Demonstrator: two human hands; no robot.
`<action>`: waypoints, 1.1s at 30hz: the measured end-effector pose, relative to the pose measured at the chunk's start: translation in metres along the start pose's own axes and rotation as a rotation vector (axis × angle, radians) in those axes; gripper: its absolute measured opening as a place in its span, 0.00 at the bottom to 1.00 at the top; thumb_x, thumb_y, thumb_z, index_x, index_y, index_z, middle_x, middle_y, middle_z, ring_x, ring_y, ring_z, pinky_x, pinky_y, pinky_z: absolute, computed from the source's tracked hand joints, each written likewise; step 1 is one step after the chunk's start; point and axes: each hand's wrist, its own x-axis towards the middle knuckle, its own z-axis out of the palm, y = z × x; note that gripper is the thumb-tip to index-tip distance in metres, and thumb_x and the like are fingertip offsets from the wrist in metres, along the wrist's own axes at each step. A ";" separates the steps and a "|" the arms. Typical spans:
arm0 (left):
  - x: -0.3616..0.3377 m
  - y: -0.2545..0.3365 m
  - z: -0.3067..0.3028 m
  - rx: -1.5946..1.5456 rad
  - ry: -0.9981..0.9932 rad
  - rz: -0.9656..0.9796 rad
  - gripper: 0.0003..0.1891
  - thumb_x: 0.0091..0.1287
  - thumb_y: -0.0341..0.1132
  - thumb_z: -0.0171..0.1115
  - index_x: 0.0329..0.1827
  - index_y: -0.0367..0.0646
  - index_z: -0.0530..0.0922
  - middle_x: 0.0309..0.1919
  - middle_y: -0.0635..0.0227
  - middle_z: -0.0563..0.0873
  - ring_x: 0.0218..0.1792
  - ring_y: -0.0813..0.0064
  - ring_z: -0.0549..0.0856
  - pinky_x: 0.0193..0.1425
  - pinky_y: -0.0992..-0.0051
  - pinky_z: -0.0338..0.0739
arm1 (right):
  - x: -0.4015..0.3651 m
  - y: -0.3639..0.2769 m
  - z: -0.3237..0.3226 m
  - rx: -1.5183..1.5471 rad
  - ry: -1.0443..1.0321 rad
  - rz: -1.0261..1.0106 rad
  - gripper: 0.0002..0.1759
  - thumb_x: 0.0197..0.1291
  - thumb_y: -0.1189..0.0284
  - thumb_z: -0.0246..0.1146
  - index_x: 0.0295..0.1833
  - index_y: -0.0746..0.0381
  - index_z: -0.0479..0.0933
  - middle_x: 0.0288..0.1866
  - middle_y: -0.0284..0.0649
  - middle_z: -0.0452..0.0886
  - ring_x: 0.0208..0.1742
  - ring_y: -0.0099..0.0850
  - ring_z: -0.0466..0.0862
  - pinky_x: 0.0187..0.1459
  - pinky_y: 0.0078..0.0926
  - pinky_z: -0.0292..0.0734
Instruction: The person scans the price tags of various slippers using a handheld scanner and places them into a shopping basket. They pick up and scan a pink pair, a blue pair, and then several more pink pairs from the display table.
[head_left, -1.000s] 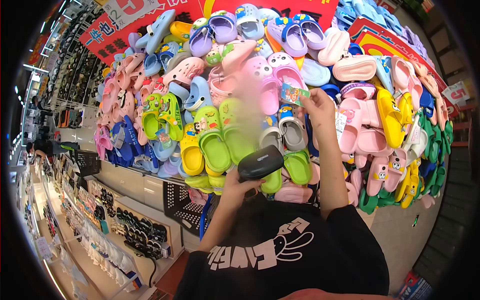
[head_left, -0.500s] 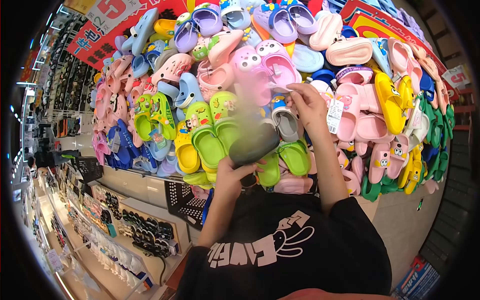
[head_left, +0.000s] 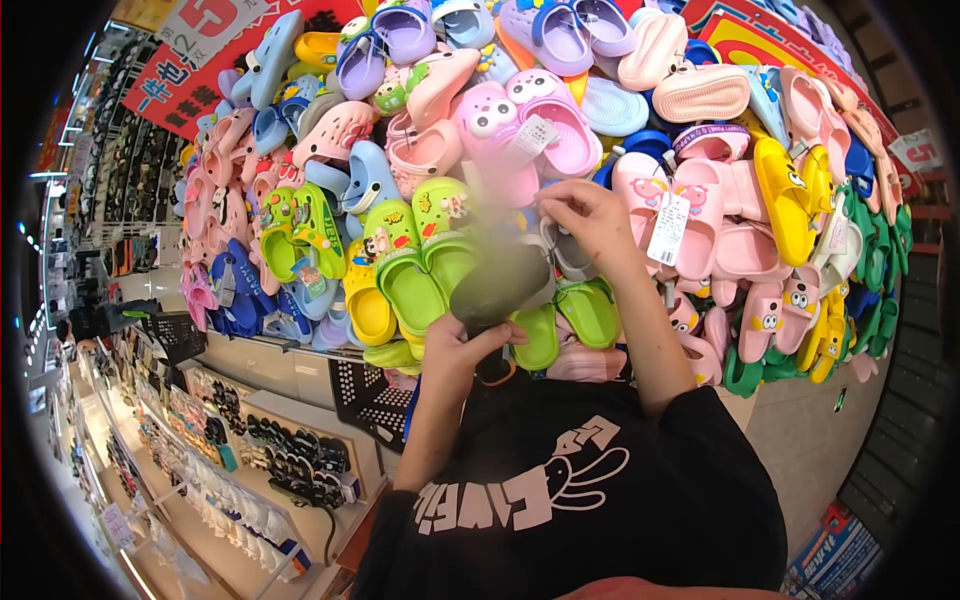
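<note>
My left hand is closed round the handle of a dark grey handheld device with a rounded body. A blurred smear covers its upper part, so its exact kind is hidden. My right hand has thumb and fingers pinched together beside the smear; whatever is between them, if anything, cannot be made out. Just above are pink clogs with big round eyes, a white tag lying across them. A grey clog is partly behind my right hand. Lime green clogs lie left of the device.
A heaped display of colourful clogs and slides surrounds my hands, with yellow slides and tagged pink slides at the right. Red price signs stand behind. A black perforated basket and low shoe shelves are at lower left.
My right hand has moved left and slightly down from the pink clogs' edge. A white tag now shows on those clogs. The device has shifted slightly left and tilted upward.
</note>
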 end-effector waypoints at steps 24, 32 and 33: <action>0.011 0.010 0.008 0.070 -0.011 0.048 0.09 0.63 0.23 0.63 0.45 0.30 0.80 0.36 0.58 0.87 0.37 0.69 0.88 0.46 0.71 0.82 | 0.065 -0.025 0.016 0.315 0.068 0.441 0.22 0.70 0.62 0.58 0.35 0.74 0.78 0.29 0.43 0.84 0.19 0.29 0.82 0.16 0.25 0.74; 0.005 0.001 0.005 0.079 0.014 0.061 0.09 0.63 0.23 0.63 0.46 0.30 0.79 0.36 0.57 0.87 0.36 0.67 0.88 0.45 0.70 0.83 | 0.074 -0.020 0.036 -0.797 0.263 -0.130 0.21 0.61 0.64 0.65 0.34 0.76 0.77 0.31 0.64 0.81 0.35 0.57 0.84 0.38 0.46 0.79; 0.003 0.003 0.006 0.073 0.024 0.057 0.09 0.63 0.23 0.63 0.46 0.30 0.79 0.36 0.57 0.87 0.35 0.68 0.88 0.45 0.70 0.83 | 0.073 -0.027 0.035 -0.792 0.260 -0.131 0.21 0.61 0.64 0.65 0.34 0.76 0.77 0.31 0.64 0.81 0.35 0.57 0.84 0.38 0.46 0.79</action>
